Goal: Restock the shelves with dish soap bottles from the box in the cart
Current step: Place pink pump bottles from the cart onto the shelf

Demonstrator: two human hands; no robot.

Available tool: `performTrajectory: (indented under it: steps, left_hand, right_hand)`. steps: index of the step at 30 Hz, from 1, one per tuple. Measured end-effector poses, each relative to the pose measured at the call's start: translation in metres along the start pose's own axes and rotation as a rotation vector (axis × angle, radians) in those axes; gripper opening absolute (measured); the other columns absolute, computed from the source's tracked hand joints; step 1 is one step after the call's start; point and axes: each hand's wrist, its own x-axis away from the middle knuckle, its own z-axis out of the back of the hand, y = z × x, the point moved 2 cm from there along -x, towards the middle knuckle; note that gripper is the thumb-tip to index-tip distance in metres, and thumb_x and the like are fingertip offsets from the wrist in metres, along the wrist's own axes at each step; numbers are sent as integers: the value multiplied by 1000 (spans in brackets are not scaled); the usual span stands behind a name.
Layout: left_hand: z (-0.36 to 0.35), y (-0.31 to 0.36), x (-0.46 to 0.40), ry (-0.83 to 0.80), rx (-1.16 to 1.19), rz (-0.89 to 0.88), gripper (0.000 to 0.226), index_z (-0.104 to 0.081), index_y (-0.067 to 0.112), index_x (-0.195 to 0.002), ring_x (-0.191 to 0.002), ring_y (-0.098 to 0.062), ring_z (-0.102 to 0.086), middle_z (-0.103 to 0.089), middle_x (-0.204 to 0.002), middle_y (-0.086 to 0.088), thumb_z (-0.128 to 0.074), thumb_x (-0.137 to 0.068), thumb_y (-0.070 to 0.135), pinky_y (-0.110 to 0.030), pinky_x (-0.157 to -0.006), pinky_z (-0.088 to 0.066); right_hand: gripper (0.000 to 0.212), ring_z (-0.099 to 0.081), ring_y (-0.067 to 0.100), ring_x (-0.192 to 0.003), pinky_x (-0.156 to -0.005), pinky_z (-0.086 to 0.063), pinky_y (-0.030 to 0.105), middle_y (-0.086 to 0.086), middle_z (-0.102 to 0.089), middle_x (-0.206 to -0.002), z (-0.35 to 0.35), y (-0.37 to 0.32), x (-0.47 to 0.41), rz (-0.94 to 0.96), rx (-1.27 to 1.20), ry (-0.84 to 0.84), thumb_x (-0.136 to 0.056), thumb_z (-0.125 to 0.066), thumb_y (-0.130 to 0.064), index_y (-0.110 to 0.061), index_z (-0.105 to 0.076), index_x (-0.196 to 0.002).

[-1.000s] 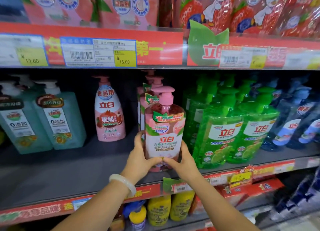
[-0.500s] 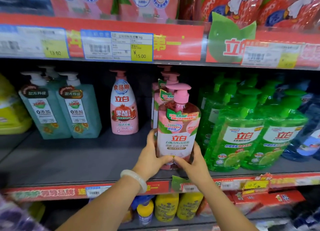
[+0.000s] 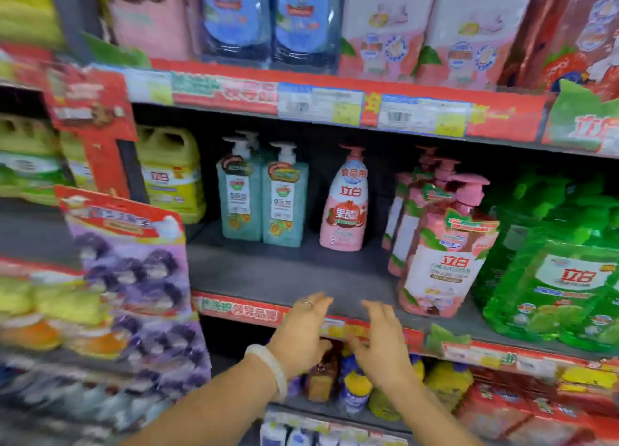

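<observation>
Nearest, the left hand point(image 3: 303, 331) and right hand point(image 3: 382, 342) hover empty, fingers loosely spread, at the grey shelf point(image 3: 284, 275) edge. Right of them stands the pink dish soap bottle point(image 3: 442, 254) labelled 立白; farther back, the pink 食品用 bottle point(image 3: 345, 204) and teal pump bottles point(image 3: 261, 198).

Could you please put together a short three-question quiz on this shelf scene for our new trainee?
1. True or false: the left hand grips the front pink pump bottle.
2. Which stands directly left of the lone pink bottle with the white label band? A) green bottles B) two teal pump bottles C) a yellow jug
3. Fill in: the right hand is over the shelf's front ____.

Key:
1. False; both hands are open and hold nothing, and the bottle stands on the shelf.
2. B
3. edge
</observation>
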Motion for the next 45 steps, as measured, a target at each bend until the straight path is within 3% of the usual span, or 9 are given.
performTrajectory:
  steps: [4, 9, 11, 15, 21, 27, 32, 36, 45]
  left_hand:
    - [40, -75, 83, -14, -210, 92, 70, -36, 9, -141, -136, -27, -35, -37, -146, -12, -64, -78, 16, -30, -113, -26]
    - [87, -186, 228, -64, -376, 391, 59, -36, 10, -138, -130, -34, -37, -35, -141, -14, -59, -84, 21, -42, -105, -34]
    - [112, -222, 293, -78, -396, 523, 53, -39, 8, -133, -125, -34, -39, -40, -134, -15, -58, -85, 16, -43, -101, -37]
    - [149, -281, 413, -112, -384, 783, 56, -36, 9, -135, -127, -37, -36, -36, -138, -17, -61, -86, 16, -47, -102, -39]
    - [186, -339, 537, 1, -350, 1044, 62, -36, 9, -135, -127, -34, -39, -38, -137, -14, -64, -82, 21, -42, -101, -39]
    - [211, -411, 581, -18, -312, 1123, 68, -42, 12, -130, -123, -30, -41, -42, -131, -10, -75, -73, 29, -39, -102, -39]
    - [265, -494, 593, 28, -318, 1114, 53, -42, 10, -128, -122, -30, -42, -43, -131, -12, -64, -83, 23, -39, -103, -39]
    - [326, -567, 598, 64, -346, 1118, 59, -45, 11, -129, -121, -31, -45, -46, -130, -10, -66, -80, 35, -40, -102, -41]
    - [372, -693, 591, 54, -196, 1155, 60, -39, 13, -136, -130, -29, -39, -42, -138, -9, -63, -84, 31, -38, -108, -36]
  right_hand:
    - [61, -41, 31, -127, -106, -30, 31, 11, -43, -135, -65, -89, 19, 196, 125, -220, -80, -66, -21, -8, -41, -134]
    - [70, -37, 26, -132, -108, -32, 30, 8, -36, -144, -171, -218, 69, 421, 251, -450, -83, -63, -38, -14, -32, -142]
    - [71, -37, 26, -131, -106, -32, 28, 7, -36, -141, -211, -277, 99, 514, 256, -526, -83, -63, -39, -14, -31, -142]
    - [69, -35, 26, -132, -107, -31, 31, 8, -35, -141, -276, -381, 162, 700, 263, -662, -85, -60, -41, -13, -30, -141]
    - [67, -30, 29, -135, -108, -33, 38, 7, -28, -145, -336, -498, 227, 891, 294, -813, -86, -62, -38, -15, -30, -141]
    - [63, -31, 30, -132, -102, -35, 40, 7, -30, -142, -399, -576, 231, 946, 334, -874, -87, -61, -37, -16, -31, -138]
    - [67, -30, 31, -133, -105, -35, 40, 8, -29, -142, -466, -654, 203, 932, 309, -909, -87, -61, -36, -14, -28, -141]
    - [62, -35, 32, -129, -105, -37, 41, 10, -35, -138, -509, -725, 170, 915, 274, -891, -85, -63, -36, -12, -34, -134]
    - [78, -27, 29, -139, -113, -28, 37, 9, -24, -151, -592, -798, 119, 773, 283, -966, -85, -63, -38, -11, -23, -146]
